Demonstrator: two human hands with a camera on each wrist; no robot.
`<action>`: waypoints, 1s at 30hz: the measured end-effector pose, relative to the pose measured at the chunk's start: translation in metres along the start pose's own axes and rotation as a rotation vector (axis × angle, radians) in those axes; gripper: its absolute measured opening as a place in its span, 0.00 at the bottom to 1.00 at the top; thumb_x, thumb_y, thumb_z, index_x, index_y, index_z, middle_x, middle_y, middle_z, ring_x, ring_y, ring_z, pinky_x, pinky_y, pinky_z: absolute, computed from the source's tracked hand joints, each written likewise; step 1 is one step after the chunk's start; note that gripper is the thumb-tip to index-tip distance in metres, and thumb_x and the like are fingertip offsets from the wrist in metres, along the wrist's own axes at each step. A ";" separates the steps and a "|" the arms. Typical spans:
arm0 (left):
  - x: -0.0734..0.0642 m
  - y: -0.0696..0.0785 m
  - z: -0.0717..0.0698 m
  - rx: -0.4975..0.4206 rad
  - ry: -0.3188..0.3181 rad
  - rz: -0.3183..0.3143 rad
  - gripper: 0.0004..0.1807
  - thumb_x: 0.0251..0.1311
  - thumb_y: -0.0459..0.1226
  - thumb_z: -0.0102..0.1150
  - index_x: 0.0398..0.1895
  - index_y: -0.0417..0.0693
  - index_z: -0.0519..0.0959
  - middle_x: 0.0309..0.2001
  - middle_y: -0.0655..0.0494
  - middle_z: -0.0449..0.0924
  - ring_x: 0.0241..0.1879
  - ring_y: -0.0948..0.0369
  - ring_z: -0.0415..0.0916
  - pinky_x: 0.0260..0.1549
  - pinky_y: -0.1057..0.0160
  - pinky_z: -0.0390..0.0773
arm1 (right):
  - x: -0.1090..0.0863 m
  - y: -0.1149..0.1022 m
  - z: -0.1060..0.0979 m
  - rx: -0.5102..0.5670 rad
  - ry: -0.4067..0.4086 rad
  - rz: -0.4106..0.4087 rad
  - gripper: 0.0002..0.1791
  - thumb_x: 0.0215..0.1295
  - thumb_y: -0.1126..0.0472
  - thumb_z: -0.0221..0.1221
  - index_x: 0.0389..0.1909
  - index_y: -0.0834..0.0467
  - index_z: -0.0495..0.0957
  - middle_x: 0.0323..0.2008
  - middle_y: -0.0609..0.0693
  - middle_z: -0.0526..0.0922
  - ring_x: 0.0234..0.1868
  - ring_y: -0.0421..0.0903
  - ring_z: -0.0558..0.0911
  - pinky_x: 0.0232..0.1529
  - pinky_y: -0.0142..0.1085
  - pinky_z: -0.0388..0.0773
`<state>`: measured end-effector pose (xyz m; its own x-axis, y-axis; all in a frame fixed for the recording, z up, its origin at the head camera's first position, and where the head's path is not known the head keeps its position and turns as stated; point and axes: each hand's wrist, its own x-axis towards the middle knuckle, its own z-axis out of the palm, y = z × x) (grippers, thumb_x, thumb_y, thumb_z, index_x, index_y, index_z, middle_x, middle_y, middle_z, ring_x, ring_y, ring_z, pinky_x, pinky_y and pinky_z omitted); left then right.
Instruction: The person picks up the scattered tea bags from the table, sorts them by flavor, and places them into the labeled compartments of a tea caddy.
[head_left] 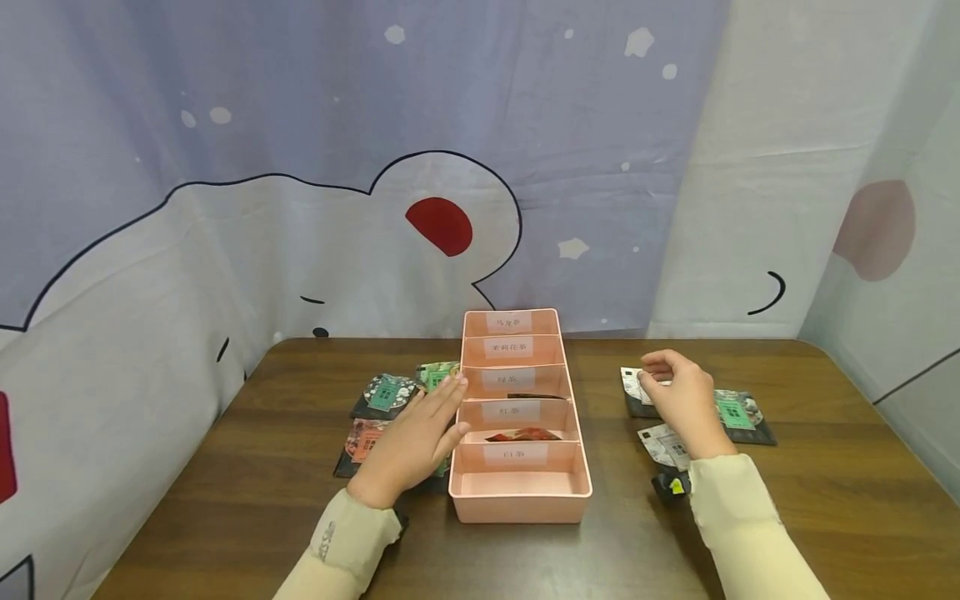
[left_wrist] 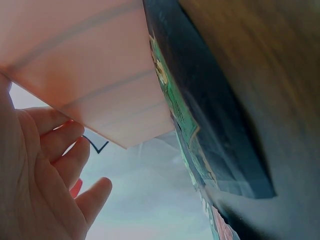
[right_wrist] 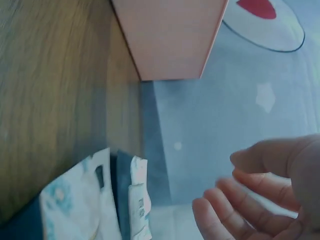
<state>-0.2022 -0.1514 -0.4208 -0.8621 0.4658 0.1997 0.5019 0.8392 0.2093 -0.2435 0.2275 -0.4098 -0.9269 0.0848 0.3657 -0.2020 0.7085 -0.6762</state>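
Note:
A pink divided box [head_left: 517, 510] with labelled compartments stands mid-table. My left hand [head_left: 416, 437], fingers extended, rests its fingertips at the box's left rim; in the left wrist view these fingers [left_wrist: 65, 142] lie along that edge. My right hand [head_left: 686, 400] hovers over the tea packets on the right, fingers loosely bent and thumb apart, with nothing between them in the right wrist view. Below it lie a white-and-black packet [head_left: 633, 390], another pale packet [head_left: 663, 446] and a green-labelled packet [head_left: 738, 411]. A red packet [head_left: 525, 434] shows inside the second compartment from the front.
Left of the box lie several packets, among them a dark green-labelled one [head_left: 385, 393] and a red-labelled one [head_left: 363, 442], partly under my left hand. A dark packet edge [head_left: 536, 396] shows in the box's middle compartment. A patterned curtain [head_left: 585, 208] hangs behind the wooden table [head_left: 300, 542].

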 end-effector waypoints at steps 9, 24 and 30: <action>0.000 0.000 0.001 0.002 0.013 0.005 0.36 0.78 0.53 0.44 0.80 0.45 0.56 0.80 0.53 0.53 0.79 0.53 0.50 0.76 0.47 0.50 | 0.003 0.014 -0.005 -0.050 -0.054 0.187 0.24 0.67 0.64 0.59 0.60 0.75 0.73 0.54 0.75 0.79 0.55 0.70 0.77 0.55 0.61 0.74; 0.000 0.000 0.002 0.005 0.013 -0.004 0.36 0.78 0.54 0.44 0.81 0.48 0.55 0.80 0.55 0.53 0.79 0.56 0.47 0.76 0.49 0.49 | 0.006 0.028 0.000 -0.201 -0.253 0.307 0.36 0.68 0.59 0.57 0.64 0.85 0.62 0.60 0.83 0.67 0.61 0.79 0.68 0.61 0.67 0.68; 0.000 0.000 0.002 0.007 0.021 0.004 0.36 0.78 0.53 0.44 0.81 0.47 0.55 0.80 0.54 0.53 0.79 0.56 0.48 0.76 0.49 0.49 | 0.007 0.030 0.005 -0.270 -0.231 0.266 0.36 0.63 0.56 0.63 0.57 0.86 0.67 0.53 0.84 0.72 0.56 0.80 0.71 0.57 0.66 0.69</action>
<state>-0.2024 -0.1512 -0.4225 -0.8585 0.4630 0.2204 0.5046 0.8393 0.2021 -0.2579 0.2465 -0.4306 -0.9879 0.1524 0.0282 0.1151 0.8434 -0.5248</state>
